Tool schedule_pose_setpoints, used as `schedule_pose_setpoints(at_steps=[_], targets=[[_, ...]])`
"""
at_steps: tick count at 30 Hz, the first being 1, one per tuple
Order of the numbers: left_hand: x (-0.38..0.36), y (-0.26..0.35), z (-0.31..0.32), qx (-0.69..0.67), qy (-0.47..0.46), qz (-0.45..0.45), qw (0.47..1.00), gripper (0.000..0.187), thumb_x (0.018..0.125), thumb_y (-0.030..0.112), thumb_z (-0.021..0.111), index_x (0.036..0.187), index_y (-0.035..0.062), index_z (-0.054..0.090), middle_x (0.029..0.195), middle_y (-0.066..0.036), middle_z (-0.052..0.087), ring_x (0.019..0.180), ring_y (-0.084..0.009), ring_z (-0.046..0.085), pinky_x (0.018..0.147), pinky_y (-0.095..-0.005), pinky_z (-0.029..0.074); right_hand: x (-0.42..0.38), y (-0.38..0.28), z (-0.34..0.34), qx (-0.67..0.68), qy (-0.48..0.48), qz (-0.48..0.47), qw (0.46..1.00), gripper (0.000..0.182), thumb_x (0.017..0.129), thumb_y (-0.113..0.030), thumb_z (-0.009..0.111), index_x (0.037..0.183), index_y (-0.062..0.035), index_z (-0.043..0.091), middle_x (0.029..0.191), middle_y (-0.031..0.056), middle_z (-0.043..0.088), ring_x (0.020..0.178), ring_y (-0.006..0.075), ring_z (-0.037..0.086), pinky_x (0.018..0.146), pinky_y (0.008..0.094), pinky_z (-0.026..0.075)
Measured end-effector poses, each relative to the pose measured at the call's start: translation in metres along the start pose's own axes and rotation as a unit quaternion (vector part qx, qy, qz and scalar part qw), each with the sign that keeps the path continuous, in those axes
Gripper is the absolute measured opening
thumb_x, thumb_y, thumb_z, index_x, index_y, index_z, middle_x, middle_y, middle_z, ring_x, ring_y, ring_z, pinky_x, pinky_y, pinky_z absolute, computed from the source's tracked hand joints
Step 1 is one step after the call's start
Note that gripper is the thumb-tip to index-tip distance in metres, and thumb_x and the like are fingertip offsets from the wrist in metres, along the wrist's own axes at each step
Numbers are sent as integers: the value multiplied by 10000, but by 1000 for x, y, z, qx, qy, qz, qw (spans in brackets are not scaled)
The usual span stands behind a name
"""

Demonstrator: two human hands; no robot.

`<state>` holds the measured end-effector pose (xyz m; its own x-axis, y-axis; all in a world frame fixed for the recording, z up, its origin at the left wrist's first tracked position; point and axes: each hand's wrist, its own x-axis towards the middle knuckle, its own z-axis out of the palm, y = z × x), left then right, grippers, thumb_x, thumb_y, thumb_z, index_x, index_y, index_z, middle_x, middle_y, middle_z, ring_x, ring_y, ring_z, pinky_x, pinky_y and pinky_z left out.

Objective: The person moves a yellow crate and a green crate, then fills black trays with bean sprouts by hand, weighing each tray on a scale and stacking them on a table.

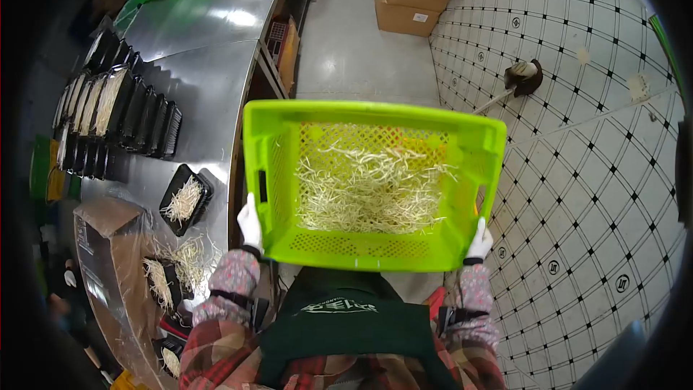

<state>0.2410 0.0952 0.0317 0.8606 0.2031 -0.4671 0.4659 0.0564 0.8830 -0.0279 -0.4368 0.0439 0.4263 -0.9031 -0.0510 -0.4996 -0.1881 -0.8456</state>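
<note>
A bright green plastic crate (375, 258) with perforated walls is held up in front of my body. Pale, thin bean sprouts (368, 195) lie loosely inside, thickest toward its near side. My left hand (250, 225), in a white glove, grips the crate's left end below a dark handle slot. At the opposite end, my right hand (479, 240), also gloved in white, is closed on the near right corner. Both hands' fingers are partly hidden by the crate walls.
On the steel table (202, 65) at left stand stacked black trays (108, 112) of sprouts. One filled tray (186, 199) and a loose sprout pile (189, 263) lie nearer. Cardboard boxes (415, 0) are ahead; a round-headed tool (523, 76) stands on the patterned floor.
</note>
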Motion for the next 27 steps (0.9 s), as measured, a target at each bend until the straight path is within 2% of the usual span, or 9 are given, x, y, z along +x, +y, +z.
schedule_pose_setpoints(at_steps=[3,4,6,10,19,20,22,24,27], targets=[[41,78,62,122,-112,45,985,387,922,411,558,871,31,613,680,19,552,595,-68,471,556,-254,398,99,-32,22,-163,-47,37,985,632,847,-586,565,729,32,626,655,104,627,596,186,597,578,348,455],[38,113,77,135,-157,53,977,381,910,404,580,874,26,609,707,16,558,622,-68,478,576,-253,403,107,-76,19,-106,-84,78,988,550,874,-545,560,691,-28,605,599,25,561,525,118,512,483,309,400],[17,155,86,147,-202,48,967,363,898,375,602,903,12,604,764,7,571,676,-69,493,608,-247,414,103,-95,14,8,-115,167,979,619,853,-589,554,688,6,601,691,84,633,551,182,586,534,331,479],[11,60,22,216,-121,91,965,388,889,373,614,987,-2,609,825,-62,629,751,-110,557,703,-273,451,41,33,24,-108,-8,90,990,646,888,-572,506,750,48,629,737,119,661,649,198,632,631,324,487],[14,-67,-53,336,-56,-1,940,432,880,375,614,1096,2,581,960,-146,661,899,-239,626,812,-330,470,-36,93,51,-144,-49,192,970,700,919,-587,408,888,61,671,725,160,659,718,277,630,711,361,467],[13,-72,-56,353,-59,-31,933,440,878,366,619,1125,5,570,980,-147,661,919,-242,627,829,-335,470,-36,87,52,-155,-60,220,961,593,933,-514,441,1009,33,658,908,194,661,892,320,617,826,378,454],[2,-68,-54,354,-42,56,933,522,860,250,640,1283,2,460,1190,-188,567,1077,-301,561,947,-365,426,-44,72,60,-250,24,-23,968,450,919,-377,523,1139,7,603,1119,212,603,1071,335,547,925,393,416],[-35,-8,-13,440,-41,311,842,567,837,178,638,1331,7,418,1298,-199,481,1202,-327,464,1027,-386,365,-52,-13,69,-260,-1,-215,941,447,874,-263,587,1239,-11,526,1263,211,515,1173,336,482,1007,397,369],[-45,3,34,412,-189,328,829,561,821,126,632,1331,16,427,1328,-182,463,1254,-325,417,1073,-386,314,-56,-33,105,-198,-164,-264,930,501,838,-230,625,1285,-48,491,1283,194,508,1210,350,457,1049,395,339]])
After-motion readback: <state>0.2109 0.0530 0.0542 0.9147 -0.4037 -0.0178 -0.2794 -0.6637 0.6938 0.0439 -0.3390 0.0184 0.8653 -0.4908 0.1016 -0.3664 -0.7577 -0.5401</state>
